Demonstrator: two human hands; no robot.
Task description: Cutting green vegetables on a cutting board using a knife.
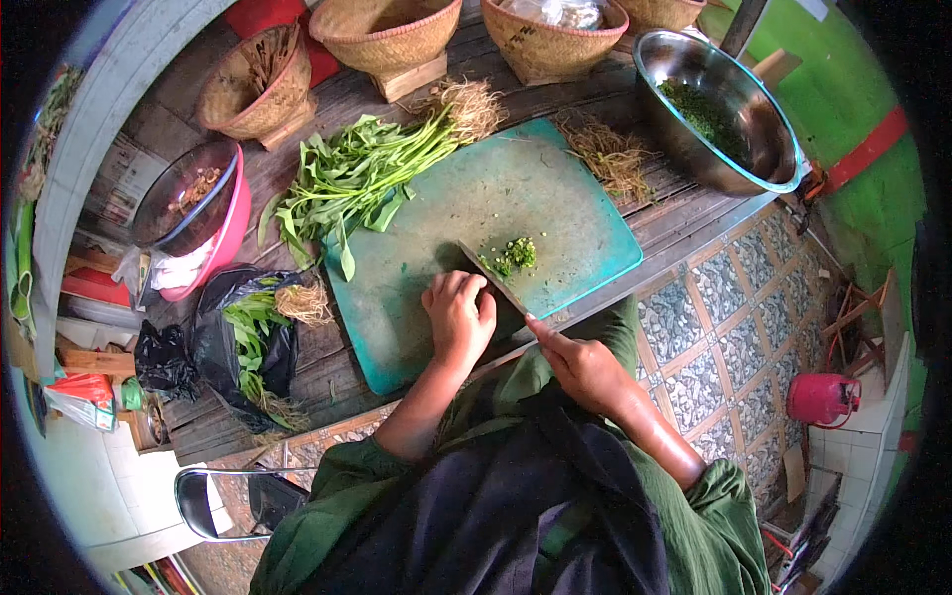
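Note:
My right hand (591,370) grips the handle of a kitchen knife (493,278), whose blade points up and left over a worn green cutting board (520,178). Beside the blade, my left hand (460,312) rests with curled fingers near the board's front edge; whether anything is under those fingers is hidden. A small heap of finely chopped greens (518,254) lies just across the blade from it. Long leafy greens, seemingly water spinach (364,175), spread over the board's far left corner, their pale roots (470,108) turned away from me.
Cut-off roots (611,160) lie right of the board, near a steel bowl (770,137) holding chopped greens. Woven baskets (387,41) line the back. At left are a pink basin (236,223) and a black plastic bag (212,327) with more greens. A pink gas cylinder (814,400) stands at right.

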